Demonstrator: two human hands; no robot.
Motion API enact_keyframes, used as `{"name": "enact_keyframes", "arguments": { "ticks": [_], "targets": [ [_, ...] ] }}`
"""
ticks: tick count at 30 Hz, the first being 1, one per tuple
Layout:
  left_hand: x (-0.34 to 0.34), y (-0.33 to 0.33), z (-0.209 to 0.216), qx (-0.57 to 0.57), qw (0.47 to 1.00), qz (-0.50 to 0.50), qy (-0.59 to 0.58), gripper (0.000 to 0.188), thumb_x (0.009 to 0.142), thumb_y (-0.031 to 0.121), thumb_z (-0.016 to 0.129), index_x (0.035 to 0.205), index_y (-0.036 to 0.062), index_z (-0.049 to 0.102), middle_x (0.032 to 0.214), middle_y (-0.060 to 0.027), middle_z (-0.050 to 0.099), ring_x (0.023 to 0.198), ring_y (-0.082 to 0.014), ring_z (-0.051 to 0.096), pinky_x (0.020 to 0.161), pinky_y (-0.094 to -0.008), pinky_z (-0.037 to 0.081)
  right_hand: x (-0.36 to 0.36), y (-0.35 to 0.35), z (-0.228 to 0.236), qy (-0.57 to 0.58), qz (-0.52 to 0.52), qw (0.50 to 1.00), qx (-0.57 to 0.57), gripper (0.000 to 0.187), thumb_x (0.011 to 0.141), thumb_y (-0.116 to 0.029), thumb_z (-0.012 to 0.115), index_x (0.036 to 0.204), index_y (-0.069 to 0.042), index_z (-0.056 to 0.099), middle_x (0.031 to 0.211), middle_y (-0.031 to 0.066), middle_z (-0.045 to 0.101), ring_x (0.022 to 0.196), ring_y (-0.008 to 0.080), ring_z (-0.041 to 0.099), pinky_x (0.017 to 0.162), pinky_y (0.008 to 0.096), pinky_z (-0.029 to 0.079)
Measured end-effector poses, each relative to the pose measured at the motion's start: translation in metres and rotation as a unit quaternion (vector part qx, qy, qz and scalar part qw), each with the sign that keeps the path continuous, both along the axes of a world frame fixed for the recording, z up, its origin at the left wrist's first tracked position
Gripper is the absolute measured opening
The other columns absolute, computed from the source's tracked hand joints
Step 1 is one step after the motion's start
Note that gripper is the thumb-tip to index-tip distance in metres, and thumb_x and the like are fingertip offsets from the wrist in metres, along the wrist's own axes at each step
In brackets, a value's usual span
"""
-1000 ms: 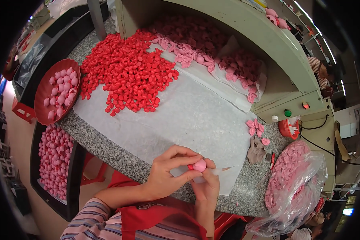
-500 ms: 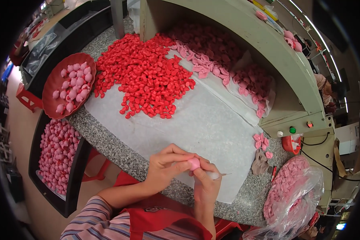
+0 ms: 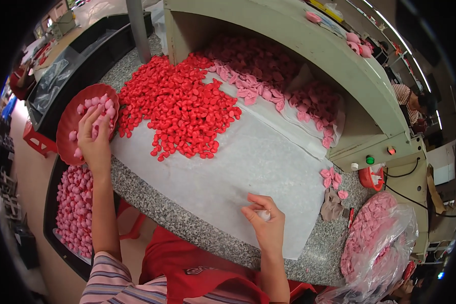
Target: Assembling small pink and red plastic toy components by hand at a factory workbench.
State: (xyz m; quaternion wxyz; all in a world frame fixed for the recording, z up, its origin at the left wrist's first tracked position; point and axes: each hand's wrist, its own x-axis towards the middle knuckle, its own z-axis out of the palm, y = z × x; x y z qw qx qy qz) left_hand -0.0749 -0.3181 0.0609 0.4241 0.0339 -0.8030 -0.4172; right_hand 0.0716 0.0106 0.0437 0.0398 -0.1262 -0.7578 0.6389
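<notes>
My left hand (image 3: 93, 139) reaches out to the left and lies with spread fingers on the pink pieces in a red bowl (image 3: 68, 129) at the counter's edge. My right hand (image 3: 266, 220) hovers over the white sheet (image 3: 248, 167) near the front edge. Its fingertips are pinched on a small pale object that I cannot make out. A big heap of red pieces (image 3: 180, 106) lies on the sheet's far left part, just right of the bowl.
Pink pieces (image 3: 268, 66) fill the opening of a pale green machine (image 3: 370, 116) behind the sheet. A black tray of pink pieces (image 3: 73, 213) sits below the granite counter (image 3: 152, 197). A plastic bag of pink pieces (image 3: 375, 238) stands at right. Another person (image 3: 410, 99) works far right.
Both hands were together at the front edge around a pink piece. Now my left hand has gone out to the red bowl, and my right hand stays pinched over the sheet.
</notes>
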Motion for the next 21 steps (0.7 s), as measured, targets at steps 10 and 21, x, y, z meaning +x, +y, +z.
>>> {"name": "enact_keyframes", "arguments": {
  "ticks": [10, 21],
  "targets": [
    [-0.121, 0.214, -0.015, -0.233, 0.914, -0.309, -0.120, 0.021, 0.070, 0.012, 0.066, 0.089, 0.0016, 0.062, 0.086, -0.0147, 0.057, 0.080, -0.0287, 0.058, 0.067, -0.0370, 0.046, 0.063, 0.158, -0.014, -0.004, -0.297, 0.874, 0.385, 0.022, 0.078, -0.019, 0.061, 0.088, 0.000, 0.061, 0.082, 0.0133, 0.054, 0.074, 0.0269, 0.054, 0.067, 0.0347, 0.043],
    [-0.153, 0.253, 0.000, -0.121, 0.901, -0.328, -0.257, 0.035, 0.070, 0.003, 0.063, 0.104, 0.0032, 0.058, 0.090, -0.0161, 0.061, 0.077, -0.0272, 0.060, 0.072, -0.0350, 0.048, 0.088, 0.130, 0.039, 0.104, -0.452, 0.761, 0.454, 0.039, 0.077, -0.008, 0.062, 0.114, 0.000, 0.050, 0.091, 0.0069, 0.055, 0.071, 0.0149, 0.051, 0.065, 0.0271, 0.043]
  ]
}}
